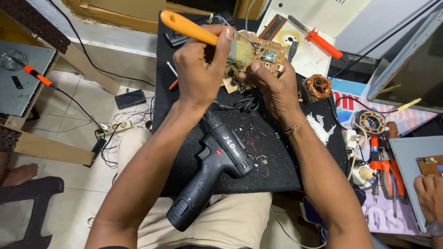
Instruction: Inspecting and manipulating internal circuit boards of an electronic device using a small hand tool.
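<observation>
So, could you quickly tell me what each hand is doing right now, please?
Left hand: closed around the orange-handled tool.
Right hand: closed on the circuit board, holding it by its edge.

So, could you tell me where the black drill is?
The drill lies on the black mat over the person's lap, between their forearms, below the circuit board.

bare forearms, thin wrist bracelet, khaki trousers
</observation>
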